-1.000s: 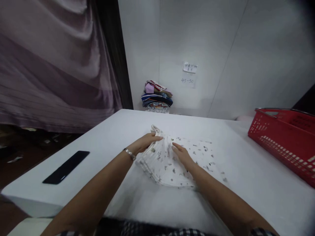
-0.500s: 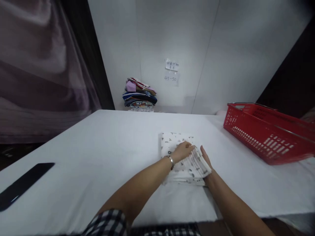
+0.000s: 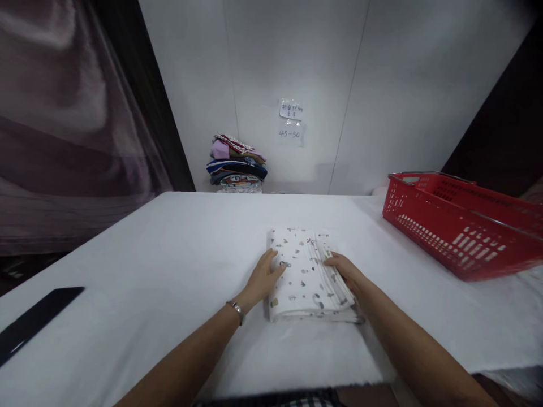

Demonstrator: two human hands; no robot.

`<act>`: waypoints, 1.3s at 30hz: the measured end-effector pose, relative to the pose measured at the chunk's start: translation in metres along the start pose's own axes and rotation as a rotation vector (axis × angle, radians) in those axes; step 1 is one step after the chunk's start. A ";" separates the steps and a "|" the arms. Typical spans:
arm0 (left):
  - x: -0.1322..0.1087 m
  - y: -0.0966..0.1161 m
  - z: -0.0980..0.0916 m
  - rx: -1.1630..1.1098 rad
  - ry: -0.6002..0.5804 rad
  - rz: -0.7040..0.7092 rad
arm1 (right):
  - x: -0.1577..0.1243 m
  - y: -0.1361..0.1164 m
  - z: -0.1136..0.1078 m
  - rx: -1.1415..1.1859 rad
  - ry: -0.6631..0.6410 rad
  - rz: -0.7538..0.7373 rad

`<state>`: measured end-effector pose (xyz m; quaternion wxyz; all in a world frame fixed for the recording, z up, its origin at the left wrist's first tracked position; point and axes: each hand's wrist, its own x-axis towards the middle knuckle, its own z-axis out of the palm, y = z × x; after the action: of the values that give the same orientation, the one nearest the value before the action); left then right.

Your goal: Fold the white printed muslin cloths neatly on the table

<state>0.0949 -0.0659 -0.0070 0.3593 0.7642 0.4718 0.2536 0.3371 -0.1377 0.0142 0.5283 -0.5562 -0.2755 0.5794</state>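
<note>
A folded white cloth [image 3: 297, 277] with small grey, green and brown prints lies on the white-covered table in front of me. Its layered edges show along the right side. My left hand [image 3: 263, 277], with a metal band at the wrist, rests against the cloth's left edge, thumb and fingers apart. At the right edge, my right hand [image 3: 345, 271] has its visible fingertips on top of the layers. The rest of its fingers are hidden behind the hand and cloth, and it appears to pinch that edge.
A red plastic basket [image 3: 449, 226] with metal handles stands at the right. Folded fabrics [image 3: 237, 164] are stacked at the far edge by the wall, near handwritten paper signs [image 3: 291, 133]. A flat black object [image 3: 38, 319] lies at the left.
The cloth's raised right-hand layers have been laid down flatter. My left hand has moved from the middle of the cloth to its left edge; the right hand stays at the right side.
</note>
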 end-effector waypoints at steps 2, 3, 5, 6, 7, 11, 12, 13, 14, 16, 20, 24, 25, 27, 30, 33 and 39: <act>0.001 0.002 0.009 -0.022 -0.029 0.006 | -0.001 0.000 -0.005 0.034 0.035 -0.108; 0.001 0.004 0.013 -0.022 -0.044 0.016 | -0.002 0.001 -0.009 0.053 0.059 -0.160; 0.000 0.008 0.018 0.004 -0.083 0.046 | -0.004 0.005 -0.017 0.063 0.123 -0.191; -0.001 0.010 0.019 0.025 -0.107 0.056 | -0.005 0.008 -0.021 0.054 0.154 -0.156; -0.002 0.012 0.020 0.047 -0.134 0.060 | -0.007 0.011 -0.024 0.042 0.169 -0.106; -0.004 0.013 0.022 0.106 -0.184 0.036 | -0.010 0.015 -0.030 -0.037 0.129 0.004; -0.004 0.013 0.022 0.112 -0.176 0.029 | -0.010 0.013 -0.030 -0.079 0.128 0.003; -0.005 0.013 0.022 0.115 -0.163 0.025 | -0.011 0.011 -0.031 -0.141 0.146 -0.002; -0.006 0.014 0.021 0.118 -0.148 0.024 | -0.012 0.009 -0.032 -0.223 0.181 -0.011; -0.011 0.017 0.019 0.127 -0.130 0.047 | -0.014 0.006 -0.034 -0.424 0.272 -0.040; -0.034 0.026 0.013 0.187 -0.196 0.201 | -0.015 0.007 -0.043 -0.744 0.349 -0.069; -0.057 0.022 0.013 0.275 -0.239 0.313 | -0.014 0.009 -0.047 -0.619 0.307 -0.004; -0.061 0.019 0.014 0.292 -0.241 0.323 | -0.014 0.009 -0.047 -0.540 0.293 0.007; -0.067 0.013 0.017 0.314 -0.225 0.337 | -0.014 0.006 -0.045 -0.384 0.268 0.011; -0.070 0.007 0.022 0.328 -0.153 0.354 | -0.016 0.000 -0.040 -0.229 0.228 0.014; -0.071 0.008 0.027 0.346 -0.077 0.375 | -0.018 -0.007 -0.035 -0.175 0.224 0.021; -0.076 0.018 0.032 0.402 0.030 0.454 | -0.019 -0.020 -0.029 -0.079 0.207 0.051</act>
<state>0.0960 -0.1497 -0.0161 0.1281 0.9020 0.3351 0.2403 0.3667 -0.1573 0.0324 0.5167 -0.6401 -0.2279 0.5209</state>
